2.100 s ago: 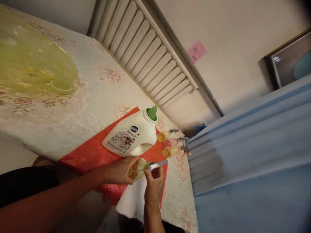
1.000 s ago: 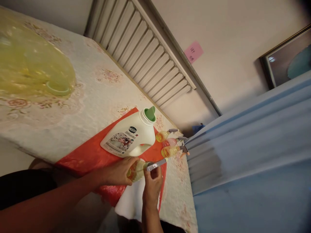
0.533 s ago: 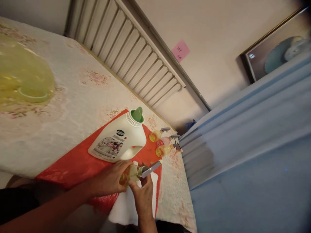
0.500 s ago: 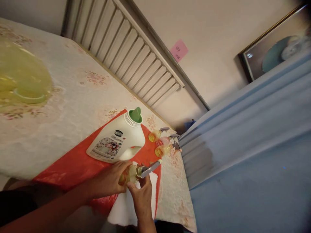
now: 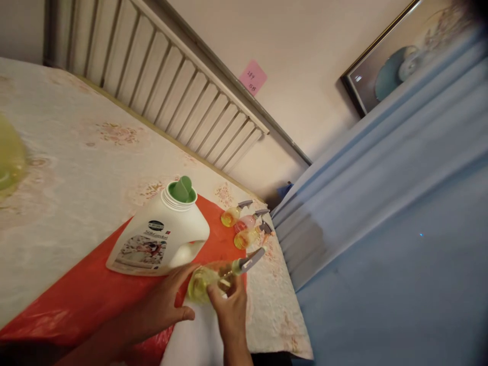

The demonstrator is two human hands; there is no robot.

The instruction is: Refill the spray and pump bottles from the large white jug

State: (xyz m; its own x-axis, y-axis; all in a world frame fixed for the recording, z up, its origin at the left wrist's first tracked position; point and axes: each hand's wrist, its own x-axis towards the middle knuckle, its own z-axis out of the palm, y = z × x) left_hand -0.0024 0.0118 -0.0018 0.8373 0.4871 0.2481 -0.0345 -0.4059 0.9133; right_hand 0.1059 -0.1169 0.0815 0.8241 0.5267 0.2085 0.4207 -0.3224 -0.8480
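A clear spray bottle (image 5: 204, 283) with yellow liquid and a grey trigger head tilts over a white sheet (image 5: 200, 333). My right hand (image 5: 232, 300) grips it near the neck, thumb and fingers around it. Beside the bottle's base, my left hand (image 5: 171, 300) is open, thumb and fingers apart. Just behind my hands stands a large white detergent jug (image 5: 160, 239), its green inner spout showing at the open mouth. A red plastic sheet (image 5: 89, 284) lies beneath the jug.
Several small spray bottles with grey heads, among them a yellow one (image 5: 230, 217) and a pink one (image 5: 245, 223), stand to the right. A yellow translucent container (image 5: 10, 152) is at the left edge. Behind the floral tablecloth (image 5: 72, 152) is a radiator (image 5: 152, 71); a blue curtain (image 5: 366, 229) hangs right.
My left hand has let go of the spray bottle and opened beside it. The bottle stays in my right hand, its yellow body now more exposed. The view has swung to the right.
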